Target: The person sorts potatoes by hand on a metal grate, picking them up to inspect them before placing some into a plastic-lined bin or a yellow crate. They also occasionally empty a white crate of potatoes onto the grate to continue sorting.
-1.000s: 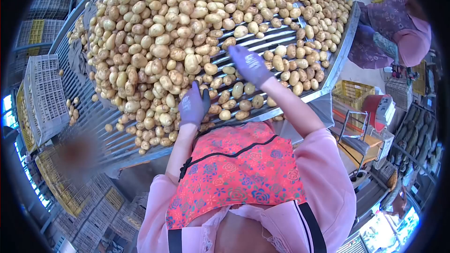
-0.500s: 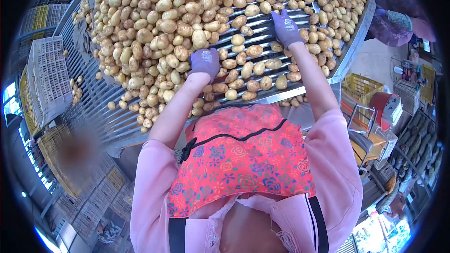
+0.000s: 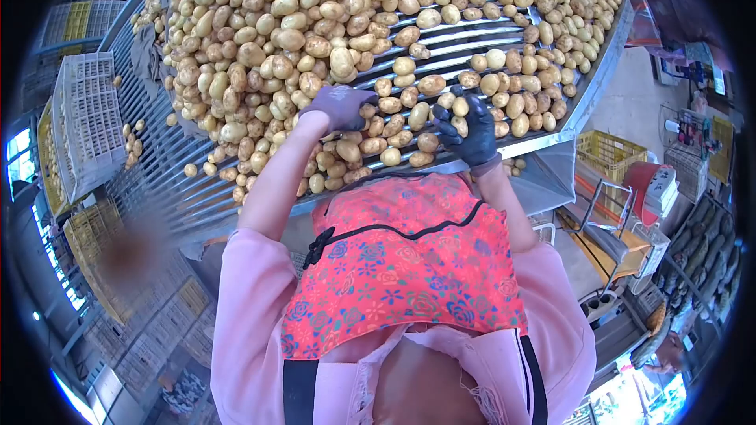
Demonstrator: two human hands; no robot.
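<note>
Crates (image 3: 90, 122) flank the slatted metal table (image 3: 543, 142), right hand (image 3: 476, 135) clasping potatoes (image 3: 460, 108), left hand (image 3: 344, 108) with grip impossible to tell

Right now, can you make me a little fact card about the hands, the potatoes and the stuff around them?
Left hand: purple glove, fingers curled at the heap; its grip is hidden
Right hand: dark palm side showing, small potatoes between thumb and fingers
Potato heap: piled highest toward the left, thinner near the right hand
Slatted metal table: under the potatoes
Apron: red with flowers
Yellow crate: right of the table
</note>
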